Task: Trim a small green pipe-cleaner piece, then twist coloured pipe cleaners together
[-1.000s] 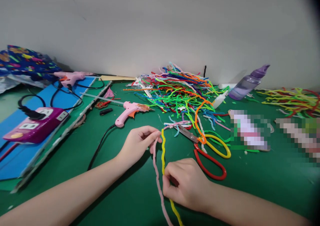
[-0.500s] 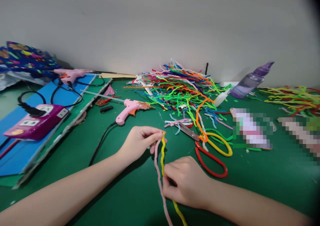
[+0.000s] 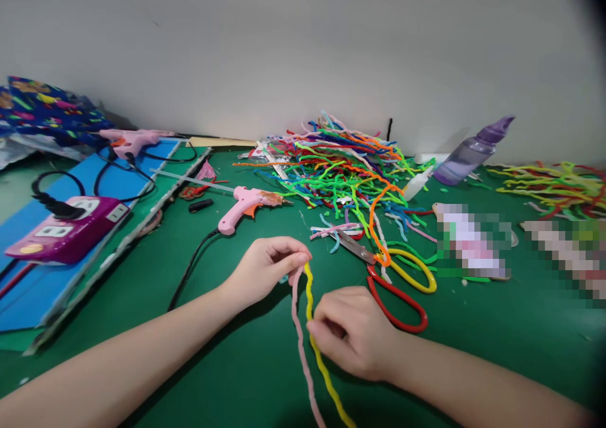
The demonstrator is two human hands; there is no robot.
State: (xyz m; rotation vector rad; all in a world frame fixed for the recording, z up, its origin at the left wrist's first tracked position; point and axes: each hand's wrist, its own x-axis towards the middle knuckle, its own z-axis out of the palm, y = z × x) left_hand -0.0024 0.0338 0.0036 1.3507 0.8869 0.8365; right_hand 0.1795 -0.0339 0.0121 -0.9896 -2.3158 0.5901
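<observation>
My left hand (image 3: 277, 264) is closed, its thumb and fingers pinching the upper ends of a pink pipe cleaner (image 3: 303, 349) and a yellow pipe cleaner (image 3: 326, 377). Both hang side by side, slightly wavy, and run out of view at the bottom edge. My right hand (image 3: 353, 333) is curled, with thumb and forefinger on the yellow pipe cleaner a little below the left hand. The pink one passes to the left of the right hand, apart from it. Just beyond the right hand lie scissors (image 3: 398, 308) with one red and one yellow handle.
A pink glue gun (image 3: 246, 207) lies ahead of my left hand. Behind it is a heap of coloured pipe cleaners (image 3: 336, 169). A purple power strip (image 3: 71, 229) sits on a blue board (image 3: 23, 302) at left. A purple bottle (image 3: 466, 156) leans at back right.
My right hand has shifted slightly up and right, its fingers loosening a little around the yellow pipe cleaner. More of that strand shows below it. My left hand keeps its pinch.
</observation>
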